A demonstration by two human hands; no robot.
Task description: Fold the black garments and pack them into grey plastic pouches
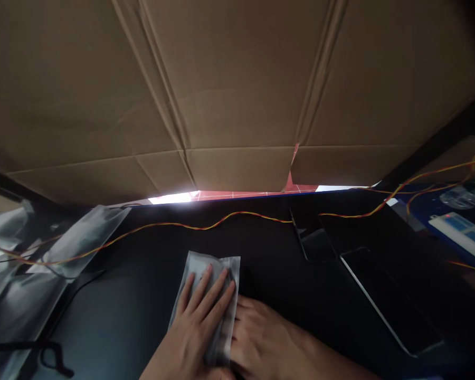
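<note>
A frosted, translucent plastic bag [233, 269] lies at the front middle of the dark tabletop. My left hand [198, 322] rests flat on top of it, with its fingers spread and pointing away from me. My right hand [261, 338] is curled at the bag's lower right edge and grips it there; its fingertips are hidden by the bag and the left thumb. Whatever is inside the bag cannot be made out.
More frosted bags [83, 243] lie at the left, near a black cable [55, 353]. Two dark phones [312, 235] lie at the right, before a white device [461, 232]. A twisted red-yellow wire [206, 228] crosses the table. Cardboard [237, 95] stands behind.
</note>
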